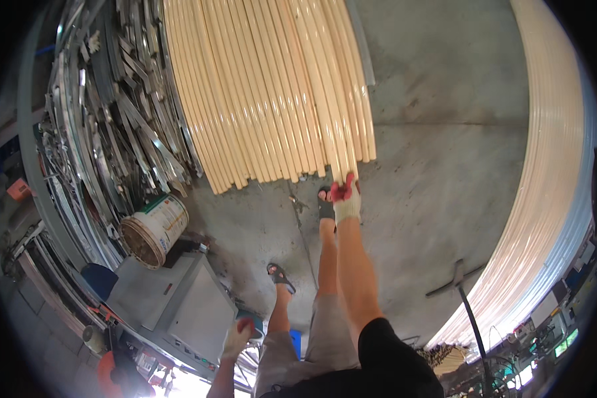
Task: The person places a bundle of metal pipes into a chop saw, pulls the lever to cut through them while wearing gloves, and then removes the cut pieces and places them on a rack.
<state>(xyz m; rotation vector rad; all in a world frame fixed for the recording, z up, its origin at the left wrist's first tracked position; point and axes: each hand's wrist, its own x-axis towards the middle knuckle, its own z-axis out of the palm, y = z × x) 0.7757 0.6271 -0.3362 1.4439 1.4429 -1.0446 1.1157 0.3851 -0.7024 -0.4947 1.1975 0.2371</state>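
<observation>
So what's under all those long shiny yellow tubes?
Grey concrete floor shows past the ends of the long, glossy pale-yellow tubes; what lies directly beneath them is covered, so I can't tell.

A row of tubes [259,99] lies on the floor [438,172], a pile of metal strips [106,126] along its left. A bucket [162,225] lies at the pile's near right, just beyond a cabinet [196,305]. Another tube stack [554,146] lies well right.

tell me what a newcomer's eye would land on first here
The broad row of glossy cream pipes at top centre would likely catch the eye first, with the gloved right hand at their near ends. Left of the row lies a jumble of silvery metal strips, with a grubby white bucket tipped over near its lower end.
</observation>
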